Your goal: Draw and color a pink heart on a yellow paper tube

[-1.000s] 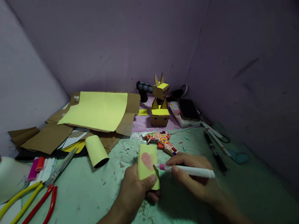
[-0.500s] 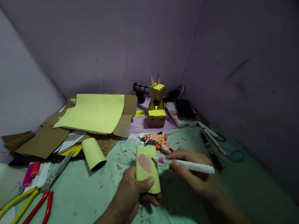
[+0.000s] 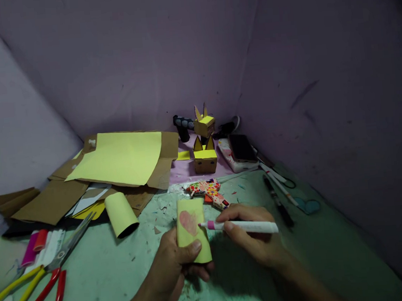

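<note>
Closest in, two bare hands work over one green surface (image 3: 110, 283): the left hand (image 3: 171, 259) has its fingers clamped around one yellow roll (image 3: 194, 243), thumb across the front, and the right hand (image 3: 251, 234) has its fingers pinched together on one white marker (image 3: 255, 226). The roll stands nearly upright between the hands, bearing one pink heart (image 3: 188, 222); the marker's pink tip is at the roll's front, just right of the heart, though whether it touches I cannot tell. At the near left lies one pair of scissors (image 3: 61, 256) with one yellow handle and one red, its blades half over a cluster of markers (image 3: 55, 241), two with coloured ends, magenta and red; the white ones I cannot count. Slightly farther are one second yellow roll (image 3: 119, 215) on its side, one flower-patterned gun-shaped piece (image 3: 204, 187) just beyond the held roll, and to the right one black pen (image 3: 278, 202) and one blue heart-shaped piece (image 3: 308, 205). Beyond sit one big yellow sheet (image 3: 121, 159) on a cardboard pile (image 3: 53, 199), one dark phone (image 3: 242, 148) on a patterned pack, and two cardboard boxes (image 3: 205, 164), each with two pointed ears, one behind the other.
</note>
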Tool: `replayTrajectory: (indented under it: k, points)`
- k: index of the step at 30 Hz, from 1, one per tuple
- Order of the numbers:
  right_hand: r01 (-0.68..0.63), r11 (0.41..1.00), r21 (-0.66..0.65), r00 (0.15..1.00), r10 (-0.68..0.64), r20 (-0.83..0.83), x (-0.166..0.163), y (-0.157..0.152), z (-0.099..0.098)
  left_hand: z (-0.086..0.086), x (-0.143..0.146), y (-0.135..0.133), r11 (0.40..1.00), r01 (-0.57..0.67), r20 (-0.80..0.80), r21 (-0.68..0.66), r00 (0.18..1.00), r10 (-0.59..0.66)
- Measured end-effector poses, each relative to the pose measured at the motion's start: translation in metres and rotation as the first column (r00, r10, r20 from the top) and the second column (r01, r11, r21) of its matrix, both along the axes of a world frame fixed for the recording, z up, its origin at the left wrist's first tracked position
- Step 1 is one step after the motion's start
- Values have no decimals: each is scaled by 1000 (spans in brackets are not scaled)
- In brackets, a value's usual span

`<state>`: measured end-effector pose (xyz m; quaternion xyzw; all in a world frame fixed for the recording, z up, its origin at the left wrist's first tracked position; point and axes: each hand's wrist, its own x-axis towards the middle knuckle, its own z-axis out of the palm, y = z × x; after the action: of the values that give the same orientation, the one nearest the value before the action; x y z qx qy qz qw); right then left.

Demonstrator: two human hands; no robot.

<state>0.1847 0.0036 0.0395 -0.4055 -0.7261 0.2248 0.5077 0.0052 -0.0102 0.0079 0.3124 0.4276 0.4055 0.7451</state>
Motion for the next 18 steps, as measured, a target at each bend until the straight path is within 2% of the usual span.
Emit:
replayTrajectory:
  k: [5, 9, 14, 16, 18]
  points:
    - [64, 998, -27, 997, -65, -43, 0, 1, -1, 1, 0, 0, 1000, 8, 11, -5, 1000, -8]
    - [-3, 1000, -24, 999, 2, -43, 1, 2, -2, 4, 0, 0, 1000, 12, 9, -14, 1000, -12]
    - [15, 999, -31, 996, -18, -85, 1, 1, -2, 5, 0, 0, 999, 15, 11, -32, 1000, -15]
    - [-23, 999, -49, 997, 20, -77, 1, 1, -4, 5, 0, 0, 999, 17, 7, -28, 1000, -16]
    - [-39, 995, -97, 990, 25, -136, 1, 1, -9, 5, 0, 0, 1000, 19, 12, -14, 1000, -19]
